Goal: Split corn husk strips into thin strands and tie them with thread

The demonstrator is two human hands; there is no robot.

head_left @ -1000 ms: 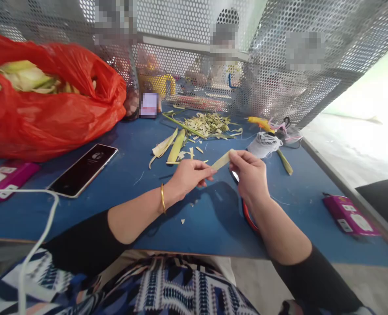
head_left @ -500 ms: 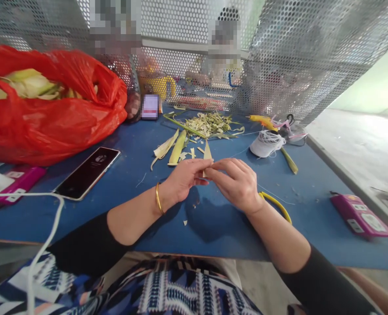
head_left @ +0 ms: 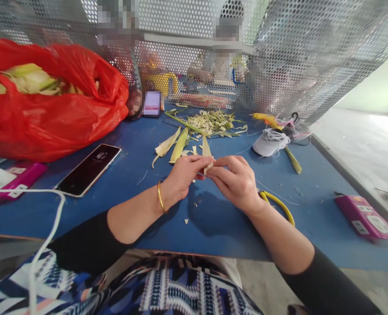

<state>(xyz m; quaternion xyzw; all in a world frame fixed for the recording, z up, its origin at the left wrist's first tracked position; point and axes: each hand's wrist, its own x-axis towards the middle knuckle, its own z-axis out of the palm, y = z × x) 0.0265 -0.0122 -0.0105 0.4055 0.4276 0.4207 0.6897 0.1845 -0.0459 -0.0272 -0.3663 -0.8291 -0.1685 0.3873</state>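
Holds a pale husk strip above the blue table, in the middle, on the near side of the pile of cut bits. Pinches it between thumb and fingers with the left hand. Has the fingertips of the right hand closed on it too, at the near end. Points the narrow end to the far side, free of any finger. Cannot tell the strength of the grip, or the shape of the part hidden by the fingers.

Could rip the strip by pulling the two hands apart too hard, or by digging a nail in. Looks thin, so seems likely to split along its length. Might also bend it crooked by letting one hand slip, with just a little bit of strip under the fingertips.

Could drop it by pinching too softly. Might then mix it up with the bigger husk piece just past the left hand, being nearly the same sort of colour.

Should mind the right arm as well. Partly covers a yellow tool handle, and cannot see the rest of that tool from here. Might bump it by sliding the arm. Could snag the white cord, on the near left, by swinging the left arm out too wide.
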